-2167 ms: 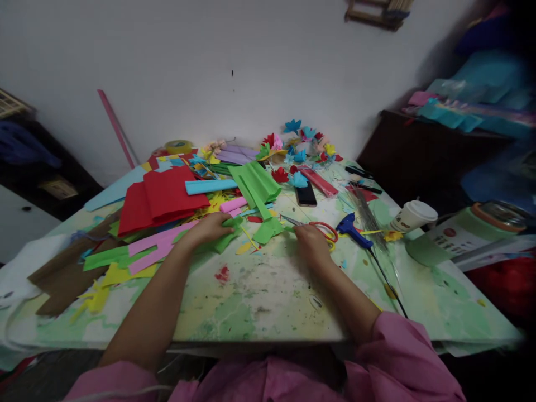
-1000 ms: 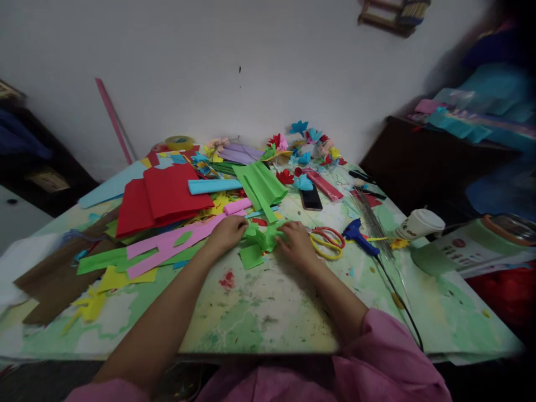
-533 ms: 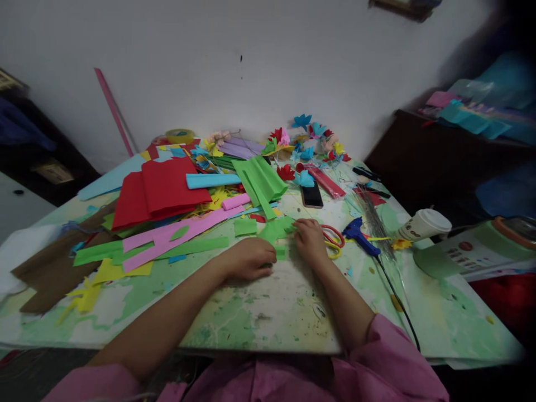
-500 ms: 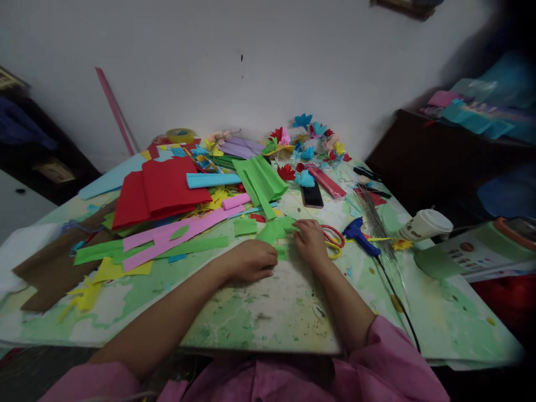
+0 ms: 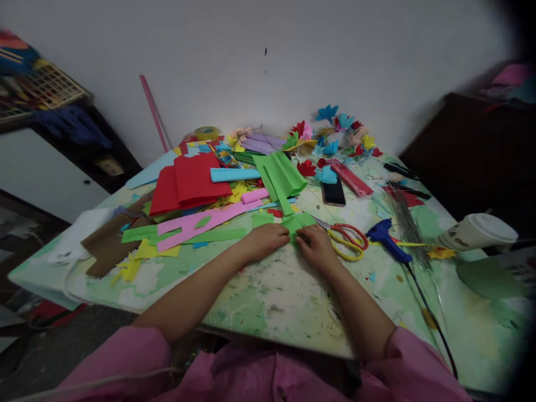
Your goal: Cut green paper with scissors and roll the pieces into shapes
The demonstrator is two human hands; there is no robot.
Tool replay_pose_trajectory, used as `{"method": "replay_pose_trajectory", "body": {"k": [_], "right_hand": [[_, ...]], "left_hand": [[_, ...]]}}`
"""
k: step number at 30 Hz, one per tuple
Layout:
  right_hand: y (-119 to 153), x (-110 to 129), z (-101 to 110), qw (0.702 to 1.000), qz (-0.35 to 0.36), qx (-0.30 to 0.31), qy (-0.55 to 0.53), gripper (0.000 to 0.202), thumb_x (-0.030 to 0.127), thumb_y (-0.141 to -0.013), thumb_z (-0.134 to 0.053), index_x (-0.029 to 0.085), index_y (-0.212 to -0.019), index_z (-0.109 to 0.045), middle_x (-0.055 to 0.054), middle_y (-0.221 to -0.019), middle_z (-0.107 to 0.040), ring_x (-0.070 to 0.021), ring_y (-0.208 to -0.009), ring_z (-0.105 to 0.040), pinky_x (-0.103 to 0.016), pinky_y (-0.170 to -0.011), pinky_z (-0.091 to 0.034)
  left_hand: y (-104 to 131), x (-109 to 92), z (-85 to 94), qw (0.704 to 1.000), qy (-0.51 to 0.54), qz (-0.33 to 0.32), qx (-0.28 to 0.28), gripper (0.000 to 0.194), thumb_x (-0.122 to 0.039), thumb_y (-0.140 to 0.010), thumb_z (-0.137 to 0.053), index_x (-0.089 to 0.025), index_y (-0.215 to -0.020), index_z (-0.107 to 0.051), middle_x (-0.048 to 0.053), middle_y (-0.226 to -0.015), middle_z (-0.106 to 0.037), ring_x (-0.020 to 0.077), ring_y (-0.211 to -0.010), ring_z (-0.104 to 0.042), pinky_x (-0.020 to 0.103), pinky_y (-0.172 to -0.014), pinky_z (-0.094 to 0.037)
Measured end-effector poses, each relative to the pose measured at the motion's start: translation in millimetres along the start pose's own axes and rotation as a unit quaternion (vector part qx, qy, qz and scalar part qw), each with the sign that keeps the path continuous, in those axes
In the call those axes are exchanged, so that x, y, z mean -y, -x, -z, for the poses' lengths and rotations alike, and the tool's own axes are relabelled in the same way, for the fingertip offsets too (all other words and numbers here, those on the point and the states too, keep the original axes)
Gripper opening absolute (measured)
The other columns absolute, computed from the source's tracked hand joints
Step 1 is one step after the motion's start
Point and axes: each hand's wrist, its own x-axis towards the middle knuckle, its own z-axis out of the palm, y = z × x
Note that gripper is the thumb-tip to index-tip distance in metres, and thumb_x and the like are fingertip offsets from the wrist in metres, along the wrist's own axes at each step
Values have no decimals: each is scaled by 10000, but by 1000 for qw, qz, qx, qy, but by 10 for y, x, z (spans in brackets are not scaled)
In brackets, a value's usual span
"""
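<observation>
Close together at the front middle of the table, both hands pinch a small piece of green crepe paper [image 5: 294, 222]. My left hand [image 5: 267, 242] holds its left side, the fingers curled over the edge. My right hand [image 5: 317, 247] grips the right side, thumb and fingers drawn together. The fingertips partly cover the paper. Just right of my right hand lie scissors with red and yellow handles [image 5: 349, 237], their blades partly under or beside the paper. A smaller green paper square [image 5: 262, 218] rests behind my left hand.
Green [image 5: 280, 176], red [image 5: 196, 181] and pink [image 5: 218, 216] paper lie behind and left. A phone [image 5: 334, 193] and paper flowers [image 5: 330, 146] are at the back. On the right are a blue glue gun [image 5: 384, 239] with its cord, thin wires [image 5: 408, 218] and a paper cup [image 5: 477, 231].
The view has swung left, so things sit further right. My hands have come closer together on the green paper, and the scissors' blades now show.
</observation>
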Motion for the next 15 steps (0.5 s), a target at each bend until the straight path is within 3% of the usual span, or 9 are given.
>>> {"method": "replay_pose_trajectory", "body": {"k": [6,8,11,15], "right_hand": [[7,-20,-21,1000,-14,2,-9,168,232,-774,-597,165,-906,-677,-71,-826,-669,-219,-828,-537,-336,-753,-392],[3,-36,-34,999,-30,2,-15,157,192,-764,-592,167,-890,-682,-70,-814,-669,-215,-815,-540,-330,-739,-395],[2,-59,-52,998,-51,-12,-29,183,157,-765,-574,150,-914,-678,-69,-795,-661,-205,-787,-539,-317,-723,-398],[31,-31,-44,997,-60,-26,-30,179,186,-791,-562,145,-930,-668,-67,-786,-649,-200,-788,-530,-311,-728,-394]], "left_hand": [[95,256,21,986,1,157,-64,364,-145,-836,-480,-197,-1192,-534,125,-1248,-532,259,-1174,-441,433,-962,-335],[154,313,81,977,18,195,-82,434,-204,-801,-553,-186,-1231,-501,136,-1261,-515,282,-1195,-417,456,-986,-313],[275,319,181,972,59,210,-83,543,-356,-795,-577,-165,-1285,-442,146,-1297,-477,286,-1207,-409,446,-998,-324],[463,180,241,980,122,157,-21,647,-496,-742,-606,-177,-1281,-446,131,-1281,-491,285,-1180,-441,422,-997,-350]]}}
